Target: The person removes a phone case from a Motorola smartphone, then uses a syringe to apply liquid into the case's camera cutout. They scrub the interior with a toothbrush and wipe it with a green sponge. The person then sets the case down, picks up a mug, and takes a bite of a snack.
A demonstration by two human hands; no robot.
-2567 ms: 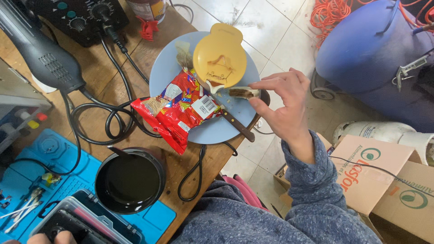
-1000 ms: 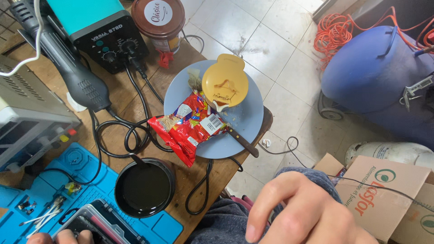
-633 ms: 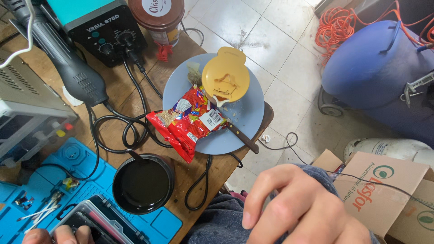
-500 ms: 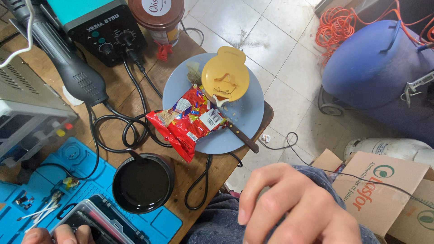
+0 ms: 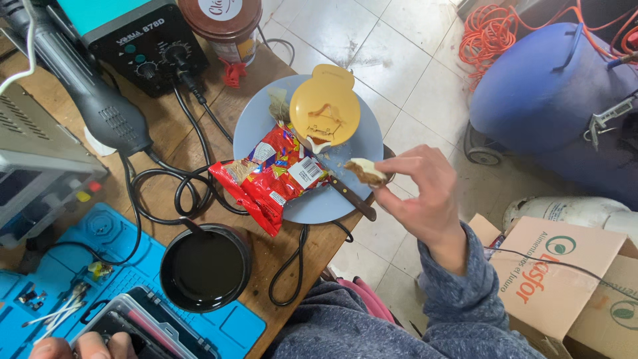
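In the head view, the right hand (image 5: 425,193) at centre right pinches a small piece of bread (image 5: 365,171) between fingertips and thumb, just off the lower right rim of the blue plate (image 5: 249,126). The knife (image 5: 351,198) lies just left of that grip, its long axis running diagonally off the plate's edge. The left hand (image 5: 83,346), far off at the lower left edge, touches a clear plastic case (image 5: 143,326), though how far its fingers close cannot be told.

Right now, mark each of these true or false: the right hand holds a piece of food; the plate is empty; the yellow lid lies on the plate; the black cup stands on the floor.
1. The right hand holds a piece of food. True.
2. The blue plate is empty. False: a red snack bag, a yellow lid and a knife lie on it.
3. The yellow lid lies on the plate. True.
4. The black cup stands on the floor. False: it stands on the wooden table, beside a blue mat.
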